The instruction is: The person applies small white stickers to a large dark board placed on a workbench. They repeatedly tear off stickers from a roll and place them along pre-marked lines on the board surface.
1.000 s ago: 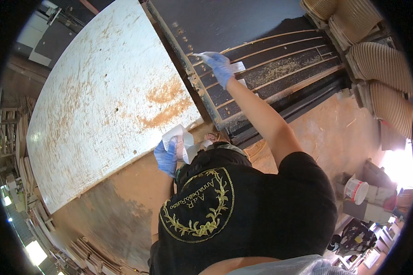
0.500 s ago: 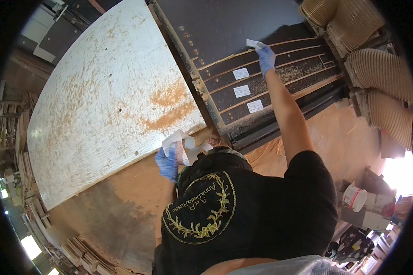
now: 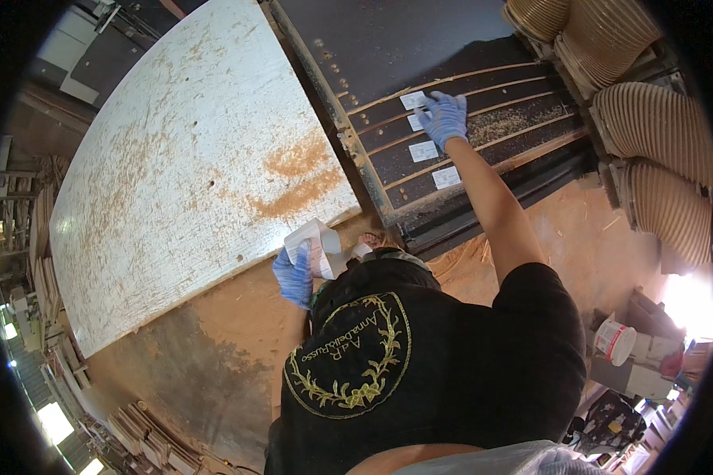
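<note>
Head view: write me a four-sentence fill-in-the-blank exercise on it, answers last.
1. Bent white paper is held in the gloved left hand, whose glove is coloured ____.
2. Counting the partly hidden one, the white rectangular labels on the narrow black panels, near the blue-gloved right hand, number ____.
3. The large white board, strewn with brown dust, is on the panels' ____ side.
4. Tan ribbed hoses line the picture's ____ edge.

Missing words: blue; four; left; right.

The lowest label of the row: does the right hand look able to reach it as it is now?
Probably yes. The right hand is open, just above it in the picture, and the lowest label looks uncovered, close beside the forearm; nothing visible stands in the way.
</note>
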Demonstrator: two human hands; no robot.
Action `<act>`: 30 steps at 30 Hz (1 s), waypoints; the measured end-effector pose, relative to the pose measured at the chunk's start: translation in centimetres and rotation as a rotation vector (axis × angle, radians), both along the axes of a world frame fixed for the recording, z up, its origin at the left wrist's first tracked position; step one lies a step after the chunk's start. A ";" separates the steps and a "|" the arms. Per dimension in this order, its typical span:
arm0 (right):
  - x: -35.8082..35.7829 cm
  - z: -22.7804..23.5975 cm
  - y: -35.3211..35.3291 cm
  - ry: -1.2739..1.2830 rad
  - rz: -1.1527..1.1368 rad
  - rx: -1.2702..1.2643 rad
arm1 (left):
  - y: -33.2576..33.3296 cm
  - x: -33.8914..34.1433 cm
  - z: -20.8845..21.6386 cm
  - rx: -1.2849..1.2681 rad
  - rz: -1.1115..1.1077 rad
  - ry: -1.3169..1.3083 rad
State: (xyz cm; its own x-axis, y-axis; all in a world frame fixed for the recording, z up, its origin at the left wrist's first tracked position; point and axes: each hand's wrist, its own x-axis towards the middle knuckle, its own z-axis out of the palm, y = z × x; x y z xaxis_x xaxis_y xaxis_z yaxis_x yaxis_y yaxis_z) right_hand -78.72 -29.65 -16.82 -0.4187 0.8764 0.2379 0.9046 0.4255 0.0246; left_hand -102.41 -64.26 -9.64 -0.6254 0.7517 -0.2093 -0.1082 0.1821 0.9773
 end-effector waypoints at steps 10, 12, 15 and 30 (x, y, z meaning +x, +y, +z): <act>-3.8 -0.8 -0.4 0.030 -0.058 -0.243 | -2.4 -1.4 -2.7 0.029 0.064 -0.015; -4.4 0.1 -1.8 -0.041 -0.057 -0.248 | -3.4 -1.7 -2.6 0.057 0.065 -0.021; -6.6 1.7 -4.2 -0.132 0.030 -0.384 | -4.2 -3.0 -4.1 0.064 0.093 -0.051; -23.2 6.3 -40.0 1.280 0.419 -1.348 | -14.4 -12.5 -1.8 0.187 0.146 -0.111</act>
